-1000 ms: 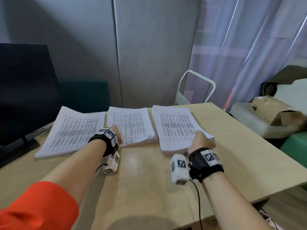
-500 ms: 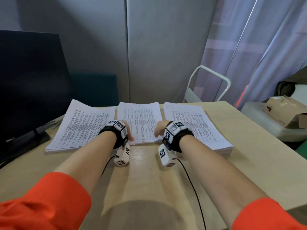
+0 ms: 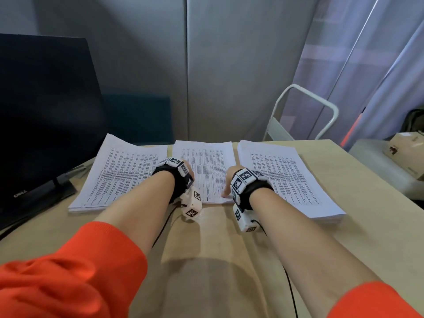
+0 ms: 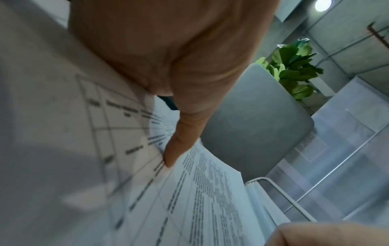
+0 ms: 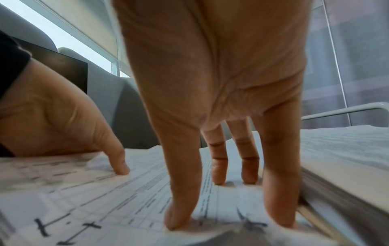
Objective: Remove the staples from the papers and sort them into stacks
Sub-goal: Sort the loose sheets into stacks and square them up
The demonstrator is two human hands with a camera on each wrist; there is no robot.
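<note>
Both of my hands are on the middle stack of papers, which lies on the wooden table between two other stacks. With my right hand I press on the near right part of this stack: the fingers are straight and spread, and their tips touch the top sheet, with the little finger at the right edge of the sheet, just beside the thicker right stack. This hand grasps nothing; it only presses down. My left hand rests on the near left part of the same stack. In the right wrist view its thumb points down and touches the sheet, and in the left wrist view one straight finger reaches down to the paper, where the sheet looks a little lifted beside it. I cannot tell if this hand pinches the sheet or only touches it. The top sheet carries a printed table and some handwritten marks near its close edge. The left stack lies beside the foot of a dark monitor. The right stack is clearly the thickest of the three. Behind the table stands a white metal frame, and a cardboard box sits far on the right. My sleeves are orange, and both wrists carry black bands with white marker blocks.
</note>
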